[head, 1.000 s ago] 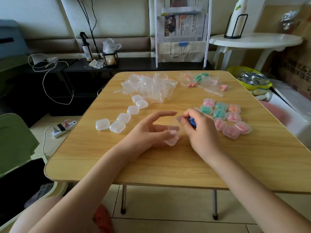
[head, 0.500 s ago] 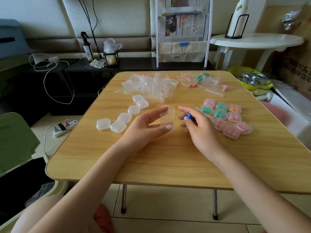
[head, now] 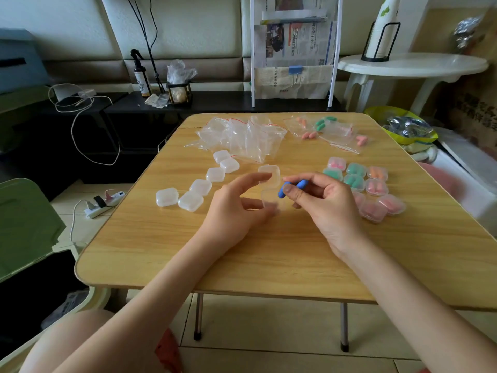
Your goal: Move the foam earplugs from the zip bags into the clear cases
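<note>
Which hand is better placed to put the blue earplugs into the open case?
The right hand: it already pinches the blue earplugs beside the open case, which the left hand holds.

Left hand [head: 236,208] holds open clear case [head: 269,187]; right hand [head: 325,200] pinches blue earplugs [head: 289,187]

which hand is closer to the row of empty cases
Left. The left hand holds an open case just right of the empty cases; the right hand, pinching blue earplugs, is farther right.
</note>
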The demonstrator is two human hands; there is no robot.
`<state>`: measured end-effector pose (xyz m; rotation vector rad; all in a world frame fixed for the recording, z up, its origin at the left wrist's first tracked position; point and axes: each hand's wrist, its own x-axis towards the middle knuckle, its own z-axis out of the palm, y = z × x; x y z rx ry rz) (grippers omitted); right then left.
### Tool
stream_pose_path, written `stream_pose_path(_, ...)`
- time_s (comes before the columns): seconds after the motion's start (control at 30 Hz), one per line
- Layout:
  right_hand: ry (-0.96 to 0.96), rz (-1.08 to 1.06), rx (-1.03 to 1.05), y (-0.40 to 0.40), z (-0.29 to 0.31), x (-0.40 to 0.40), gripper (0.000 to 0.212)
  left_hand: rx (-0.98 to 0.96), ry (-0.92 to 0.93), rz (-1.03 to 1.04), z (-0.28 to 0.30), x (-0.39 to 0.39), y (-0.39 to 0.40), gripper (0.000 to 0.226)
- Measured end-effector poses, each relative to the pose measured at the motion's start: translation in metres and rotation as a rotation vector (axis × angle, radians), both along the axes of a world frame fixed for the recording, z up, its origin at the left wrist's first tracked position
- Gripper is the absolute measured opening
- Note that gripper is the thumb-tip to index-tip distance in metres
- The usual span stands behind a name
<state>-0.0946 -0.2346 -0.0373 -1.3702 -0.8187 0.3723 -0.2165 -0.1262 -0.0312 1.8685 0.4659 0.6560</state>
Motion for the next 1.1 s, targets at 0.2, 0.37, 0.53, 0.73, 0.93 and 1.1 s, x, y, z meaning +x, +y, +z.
stream_pose_path(0.2,-0.274,0.017,-0.090,-0.0016,-0.0012,-0.0073,0.013,0.065,0.020,-0.025,0.0001,-0.0009,-0.0025,0.054)
stream_pose_path(0.37,-0.347,0.006,-0.162,-0.0003,-0.0047,-0.0063,0.009,0.064,0.027,-0.030,-0.0024,-0.0007,0.0001,0.052)
stream_pose_path(0.53,-0.492,-0.090,-0.185,0.0029,-0.0082,-0.0041,0.011,0.042,0.015,-0.022,-0.0032,-0.0002,-0.0010,0.043)
stream_pose_path(0.73,-0.477,-0.063,-0.150,0.0027,-0.0083,-0.0041,0.017,0.008,0.023,0.017,-0.0044,0.0012,0.0005,0.038)
stream_pose_path(0.93,-0.409,-0.112,-0.037,-0.0006,-0.0046,-0.0028,0.019,-0.006,0.039,0.050,-0.0021,0.0007,0.0022,0.028)
stream_pose_path(1.1,-0.409,-0.081,0.019,-0.0003,-0.0030,-0.0026,0.019,-0.009,0.041,0.037,-0.0009,0.0006,0.0012,0.029)
